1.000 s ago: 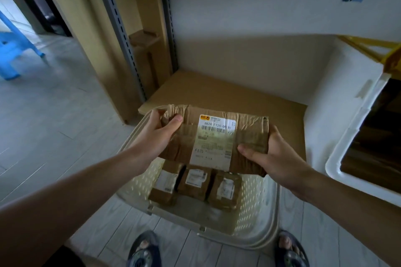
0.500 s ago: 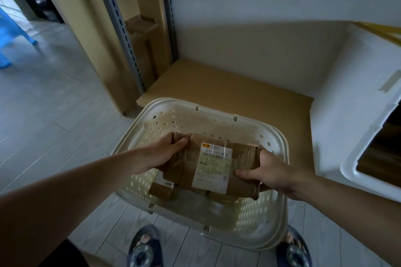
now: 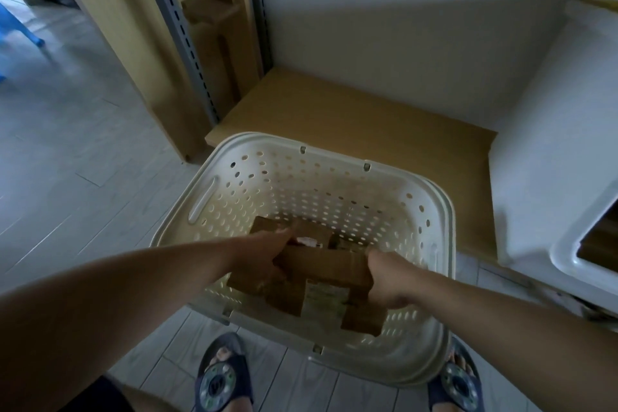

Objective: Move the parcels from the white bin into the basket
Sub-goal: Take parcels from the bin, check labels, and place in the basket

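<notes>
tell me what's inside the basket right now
The basket holds brown parcels: a large parcel gripped by the left hand and right hand, smaller ones partly showing beneath. Their count is hidden.

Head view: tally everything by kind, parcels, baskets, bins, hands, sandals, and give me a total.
Parcels: at least 2, the held parcel and a parcel behind it; overlap hides any more
Baskets: 1, the basket
Bins: 1, the white bin
Hands: 2, the left hand and the right hand, both gripping the held parcel
Sandals: 2
Total: at least 8
</notes>
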